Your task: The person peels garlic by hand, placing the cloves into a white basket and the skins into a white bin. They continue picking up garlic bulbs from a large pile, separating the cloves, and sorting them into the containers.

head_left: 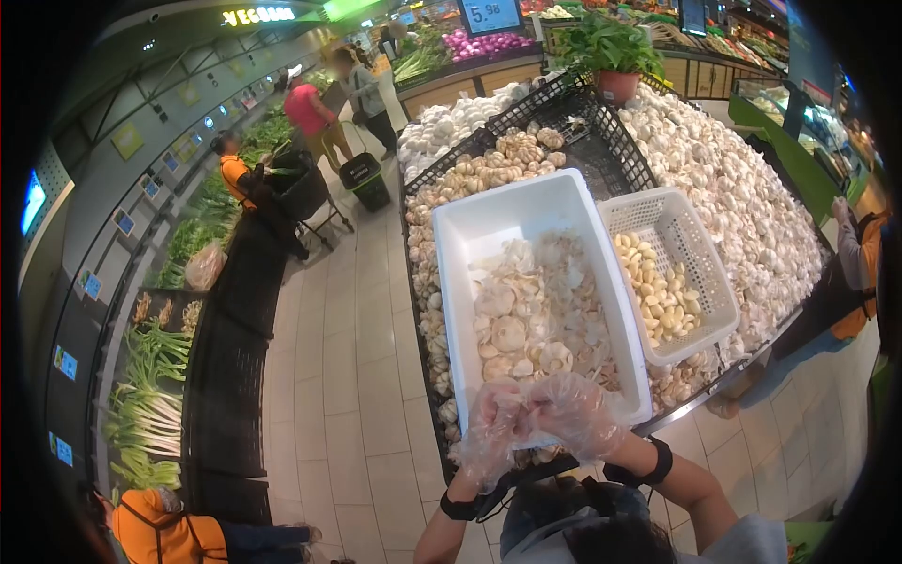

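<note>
Both hands wear clear plastic gloves and meet over the near rim of a white foam box (517, 193). My left hand (492, 418) is closed, its fingertips pressed together against those of the other hand. My right hand (575, 414) is closed too, bent inward at the same spot. Whatever lies between the fingers is too small and covered to make out. Inside the box are garlic bulbs (508, 335) and a layer of loose papery skins (568, 268). Against the box's right side, a white perforated basket (700, 273) holds peeled garlic cloves (662, 296).
Heaps of garlic bulbs (714, 188) surround the box on the stand, with a black crate (611, 155) and potted plant (618, 66) behind. Leafy vegetables (160, 376) line the left shelf. Several people stand around, one in orange (169, 526) at lower left, another beside a cart (305, 193).
</note>
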The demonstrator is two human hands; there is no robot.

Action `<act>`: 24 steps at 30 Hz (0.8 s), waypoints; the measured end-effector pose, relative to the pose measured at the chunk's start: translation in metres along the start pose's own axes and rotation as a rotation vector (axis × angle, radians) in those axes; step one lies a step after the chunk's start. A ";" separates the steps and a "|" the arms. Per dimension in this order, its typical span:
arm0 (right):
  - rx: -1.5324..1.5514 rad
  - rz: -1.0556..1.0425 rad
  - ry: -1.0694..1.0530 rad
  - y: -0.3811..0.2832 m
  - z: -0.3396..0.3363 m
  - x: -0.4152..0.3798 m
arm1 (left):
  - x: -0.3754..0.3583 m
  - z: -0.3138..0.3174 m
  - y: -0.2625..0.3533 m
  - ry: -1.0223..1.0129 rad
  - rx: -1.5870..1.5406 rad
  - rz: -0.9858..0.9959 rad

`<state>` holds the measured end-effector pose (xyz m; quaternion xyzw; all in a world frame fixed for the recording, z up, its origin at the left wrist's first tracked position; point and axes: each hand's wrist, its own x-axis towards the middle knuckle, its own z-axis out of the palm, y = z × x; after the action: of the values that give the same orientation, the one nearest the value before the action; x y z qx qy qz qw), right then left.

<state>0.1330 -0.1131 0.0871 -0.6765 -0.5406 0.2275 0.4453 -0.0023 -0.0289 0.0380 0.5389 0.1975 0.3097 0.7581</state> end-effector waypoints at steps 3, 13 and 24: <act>0.020 -0.019 0.049 0.001 0.000 -0.003 | 0.001 0.000 -0.007 0.021 0.005 0.042; 0.191 0.129 0.116 0.017 0.012 -0.006 | 0.002 0.001 -0.010 0.018 0.229 0.263; 0.307 0.121 0.202 0.015 0.025 -0.007 | -0.005 -0.005 -0.014 0.036 0.245 0.282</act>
<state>0.1194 -0.1107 0.0607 -0.6514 -0.4105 0.2648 0.5806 -0.0056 -0.0324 0.0230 0.6439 0.1698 0.3960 0.6322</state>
